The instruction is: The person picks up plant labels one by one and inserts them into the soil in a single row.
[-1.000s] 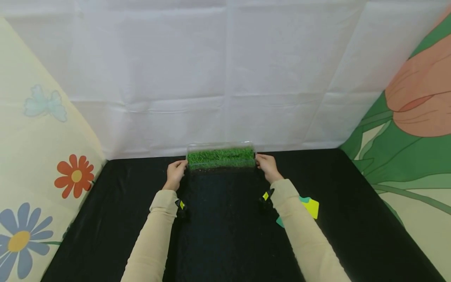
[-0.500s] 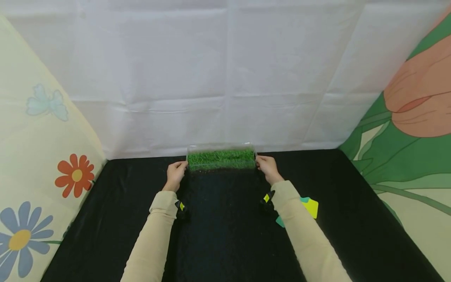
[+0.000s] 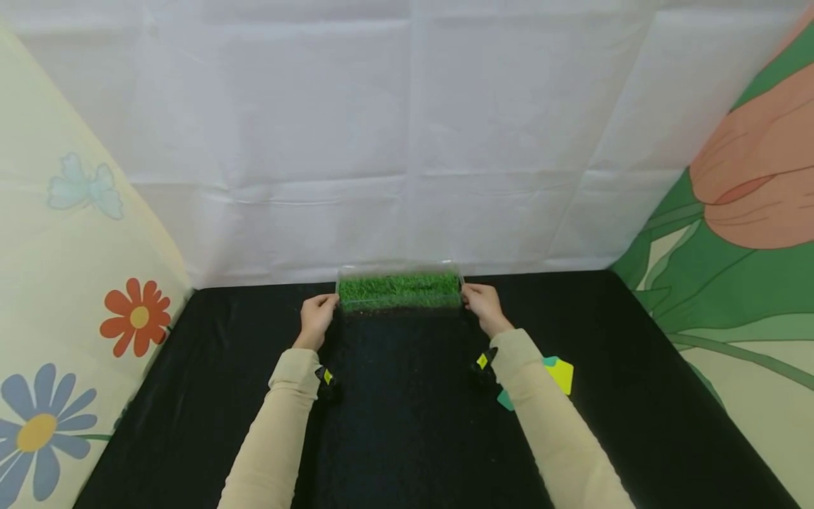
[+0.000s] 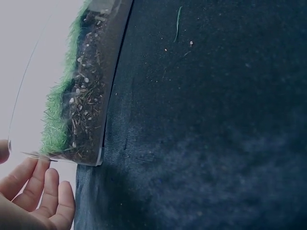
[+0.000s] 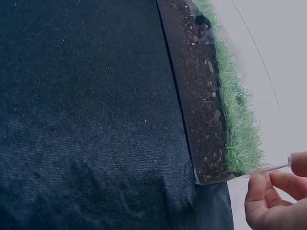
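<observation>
While a clear box of soil and grass stands midway along the desk's far edge, left hand's fingers pinching its left end, right hand's fingers pinching its right, yellow piece beside right sleeve.

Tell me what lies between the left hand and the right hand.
The clear box, with grass above soil, fills the stretch from left hand to right hand. The head view shows it whole.

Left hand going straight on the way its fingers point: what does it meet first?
The left hand would first meet the left end of the clear container, which it holds; depth beyond is unclear.
</observation>
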A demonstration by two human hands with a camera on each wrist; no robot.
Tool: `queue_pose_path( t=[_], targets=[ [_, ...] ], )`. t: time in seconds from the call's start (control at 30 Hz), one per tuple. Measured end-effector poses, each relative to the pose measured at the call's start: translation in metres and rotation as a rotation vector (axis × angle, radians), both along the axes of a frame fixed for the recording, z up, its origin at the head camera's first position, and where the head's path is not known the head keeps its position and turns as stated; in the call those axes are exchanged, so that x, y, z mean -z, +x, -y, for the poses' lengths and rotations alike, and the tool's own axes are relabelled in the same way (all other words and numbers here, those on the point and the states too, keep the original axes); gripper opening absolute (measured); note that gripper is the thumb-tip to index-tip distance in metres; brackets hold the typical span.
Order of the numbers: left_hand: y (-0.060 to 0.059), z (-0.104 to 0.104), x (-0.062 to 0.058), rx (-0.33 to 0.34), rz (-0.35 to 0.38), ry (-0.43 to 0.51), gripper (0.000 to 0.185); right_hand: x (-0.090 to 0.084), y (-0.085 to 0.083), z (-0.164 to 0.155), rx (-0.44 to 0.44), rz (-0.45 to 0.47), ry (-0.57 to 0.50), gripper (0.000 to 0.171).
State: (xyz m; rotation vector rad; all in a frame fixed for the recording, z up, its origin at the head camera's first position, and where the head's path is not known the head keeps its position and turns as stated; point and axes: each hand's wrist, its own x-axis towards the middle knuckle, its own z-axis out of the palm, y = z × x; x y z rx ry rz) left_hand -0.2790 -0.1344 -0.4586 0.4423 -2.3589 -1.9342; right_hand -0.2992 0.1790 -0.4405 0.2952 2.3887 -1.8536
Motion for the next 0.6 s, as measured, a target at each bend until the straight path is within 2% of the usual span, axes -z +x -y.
queue_pose_path(
  t=[0.23,0.33,0.37,0.47,0.57,0.6],
  targets=[
    [0.003,0.0,0.002,-0.014,-0.023,-0.003,0.031,0.0,0.001,0.001,0.008,0.002,0.021,0.039],
    [0.005,0.0,0.003,-0.015,-0.032,-0.009,0.03,0.011,-0.005,-0.003,0.008,-0.016,0.011,0.038],
    [0.006,0.0,0.003,-0.016,-0.034,-0.01,0.03,0.024,-0.013,-0.009,-0.008,-0.063,-0.025,0.037],
    [0.007,0.0,0.004,-0.012,-0.031,-0.009,0.031,0.031,-0.017,-0.012,-0.018,-0.078,-0.032,0.037],
    [0.008,0.001,0.004,-0.012,-0.027,-0.003,0.03,0.028,-0.012,-0.01,-0.02,-0.069,-0.01,0.038],
    [0.008,0.001,0.004,-0.011,-0.027,-0.003,0.03,0.015,-0.003,-0.004,-0.008,-0.031,0.034,0.039]
  ],
)
